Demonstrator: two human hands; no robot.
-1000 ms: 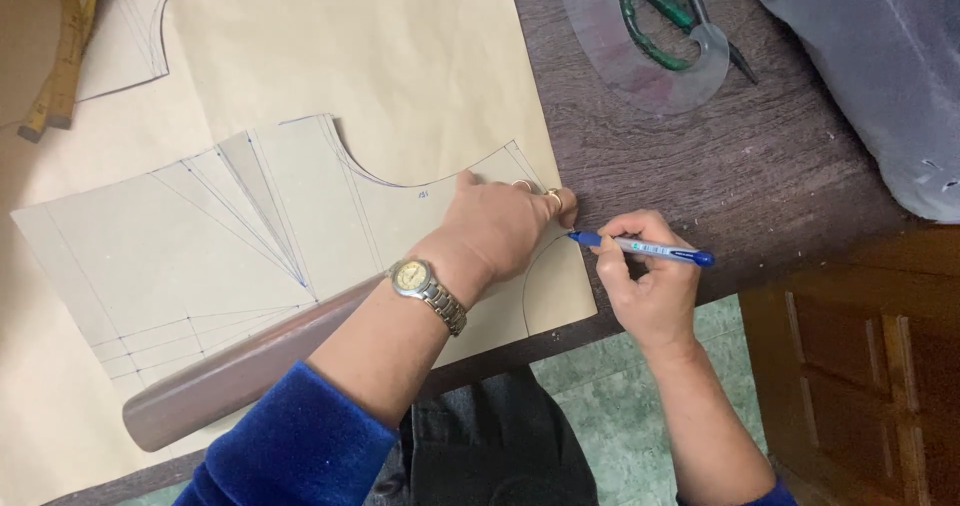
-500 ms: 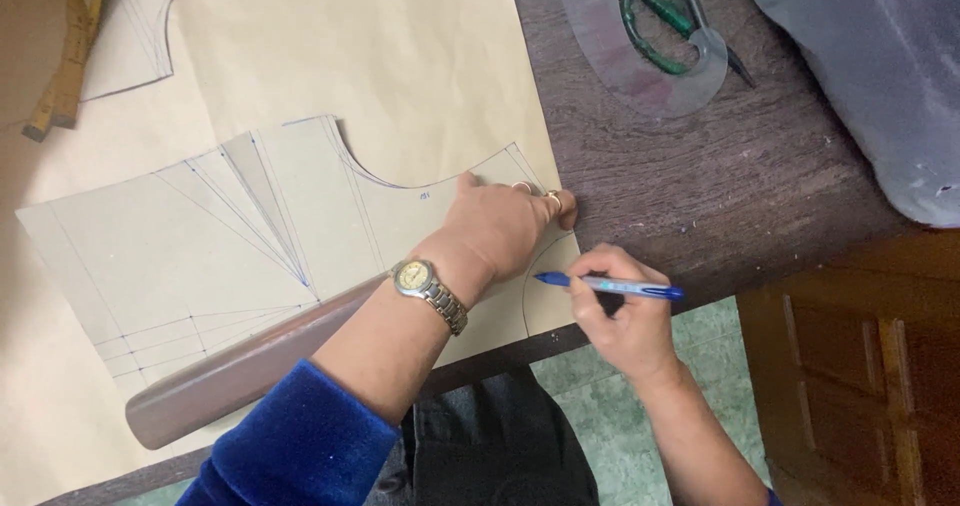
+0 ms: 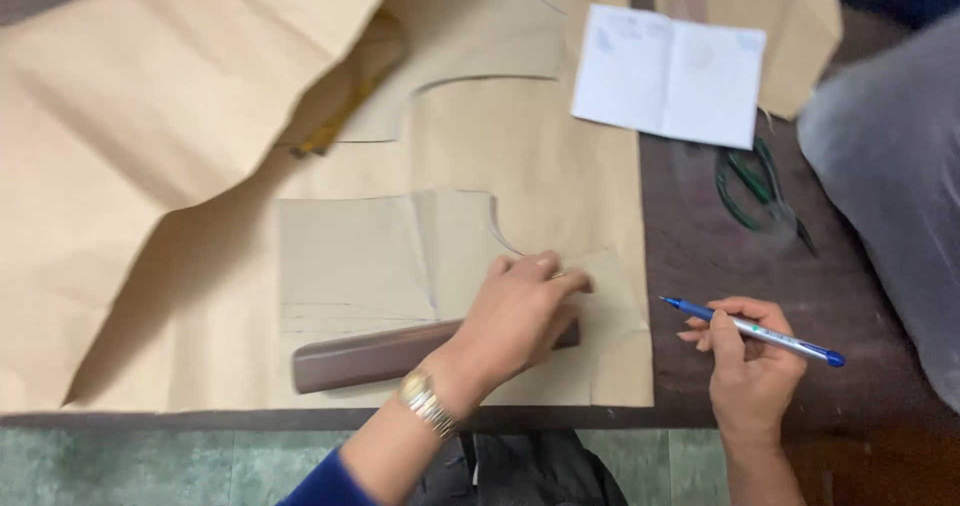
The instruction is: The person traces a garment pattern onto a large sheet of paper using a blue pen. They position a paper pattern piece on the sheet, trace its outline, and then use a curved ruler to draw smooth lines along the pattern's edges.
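The view has swung up since half a second ago — a white open notebook and green scissors now show well beyond the hands. The left hand still lies flat, fingers together, pressing the cut paper pattern piece and the brown ruler beneath its palm. The right hand has drifted off the paper's edge, closed around the blue pen — its tip points back toward the left hand

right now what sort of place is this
Probably a sewing or tailoring workroom: a cut tan paper garment pattern lies on brown paper over a dark wooden table, with green-handled scissors nearby. The left hand presses the pattern; the right hand holds a blue pen.
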